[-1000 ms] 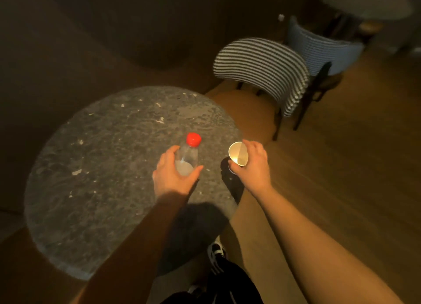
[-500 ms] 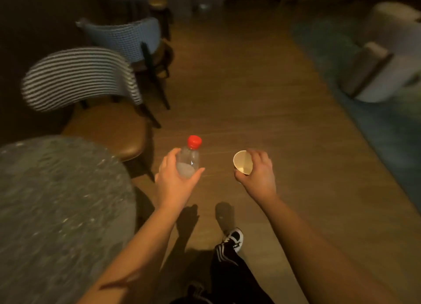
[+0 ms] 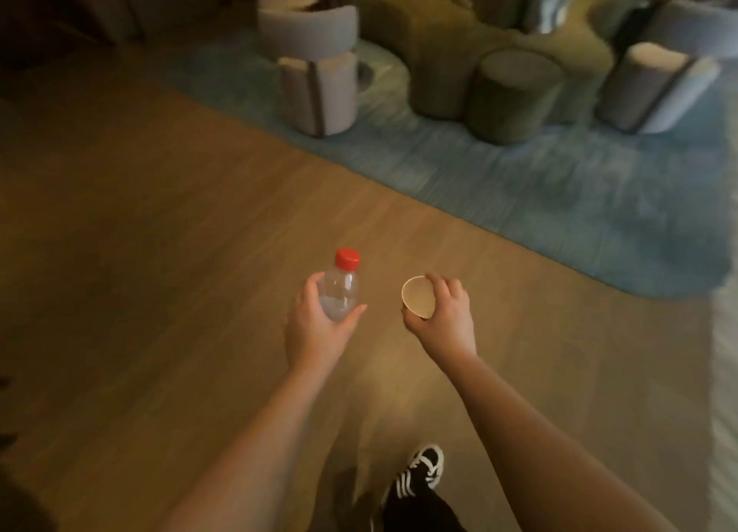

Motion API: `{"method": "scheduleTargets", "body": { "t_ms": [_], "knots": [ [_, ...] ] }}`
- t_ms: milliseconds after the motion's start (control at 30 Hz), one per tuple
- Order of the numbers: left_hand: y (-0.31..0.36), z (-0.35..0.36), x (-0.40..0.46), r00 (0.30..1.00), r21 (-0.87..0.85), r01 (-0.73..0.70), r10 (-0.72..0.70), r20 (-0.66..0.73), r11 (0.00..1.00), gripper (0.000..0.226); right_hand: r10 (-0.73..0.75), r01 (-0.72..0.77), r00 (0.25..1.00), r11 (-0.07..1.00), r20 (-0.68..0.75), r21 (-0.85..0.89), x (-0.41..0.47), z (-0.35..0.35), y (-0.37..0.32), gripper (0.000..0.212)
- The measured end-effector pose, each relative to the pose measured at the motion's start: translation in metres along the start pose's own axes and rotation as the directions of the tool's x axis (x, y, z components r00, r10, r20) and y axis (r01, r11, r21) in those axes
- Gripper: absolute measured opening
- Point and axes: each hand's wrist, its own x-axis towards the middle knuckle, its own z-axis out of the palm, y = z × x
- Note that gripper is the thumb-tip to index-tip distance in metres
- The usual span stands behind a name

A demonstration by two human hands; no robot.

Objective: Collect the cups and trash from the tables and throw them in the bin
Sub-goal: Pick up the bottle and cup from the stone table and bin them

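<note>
Clear bottle [image 3: 339,292], seemingly near-empty, left hand [image 3: 315,328]; paper cup [image 3: 417,302], right hand [image 3: 447,316].

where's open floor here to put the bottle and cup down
Bare wood floor lies left of and ahead of the left hand, up to the blue rug. The rug's far side is crowded with stools. Both hands are full: bottle, cup.

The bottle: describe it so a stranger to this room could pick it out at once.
Over the wooden floor, short of the blue rug, two bare arms reach forward. The left hand grips the bottle, upright. It is clear plastic with a red cap, unlike the open paper cup in the right hand.
</note>
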Motion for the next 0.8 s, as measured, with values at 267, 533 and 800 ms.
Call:
{"method": "scheduleTargets", "body": {
  "t_ms": [267, 533, 800],
  "knots": [
    [0.137, 0.191, 0.069, 0.94, -0.115, -0.218, 0.24, 0.242, 0.969, 0.074, 0.205, -0.228, 0.948, 0.971, -0.242, -0.071, 0.095, -0.13, 0.126, 0.069],
    [0.227, 0.318, 0.103, 0.848, -0.194, -0.286, 0.342, 0.406, 0.938, 0.075, 0.356, -0.403, 0.843, 0.915, -0.403, -0.035, 0.152, -0.209, 0.213, 0.068],
    [0.289, 0.445, 0.18, 0.785, -0.294, -0.317, 0.424, 0.453, 0.902, 0.075, 0.408, -0.466, 0.794, 0.884, -0.451, -0.021, 0.265, -0.251, 0.285, 0.073]
  ]
}}
